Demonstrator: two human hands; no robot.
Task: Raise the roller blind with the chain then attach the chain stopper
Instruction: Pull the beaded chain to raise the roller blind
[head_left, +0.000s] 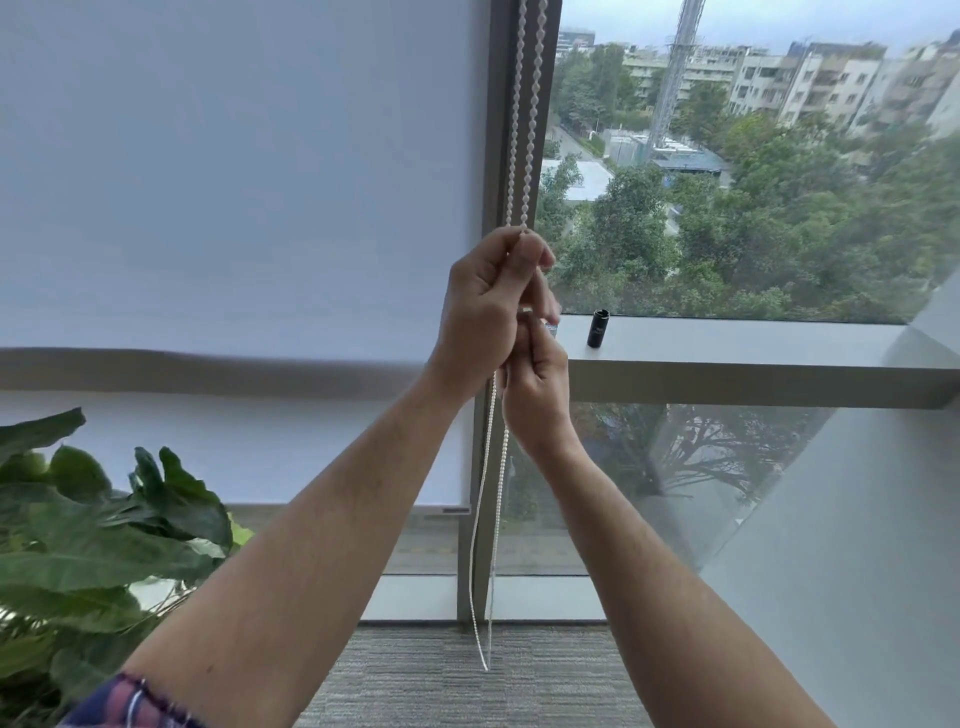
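Note:
A white roller blind (234, 182) covers the left window pane; its bottom bar (447, 512) hangs a little above the floor. The white bead chain (522, 119) runs down along the grey window frame in two strands and ends in a loop (485, 660) near the carpet. My left hand (488, 306) is closed around the chain at chest height, thumb and fingers pinching it. Just below, my right hand (537, 389) grips the chain too. A small light piece (549, 328) shows between the hands; I cannot tell what it is.
A small black cylinder (598, 328) stands on the grey window ledge (753, 353) right of my hands. A leafy green plant (104, 530) fills the lower left. Grey carpet (467, 686) lies below. The right pane shows trees and buildings outside.

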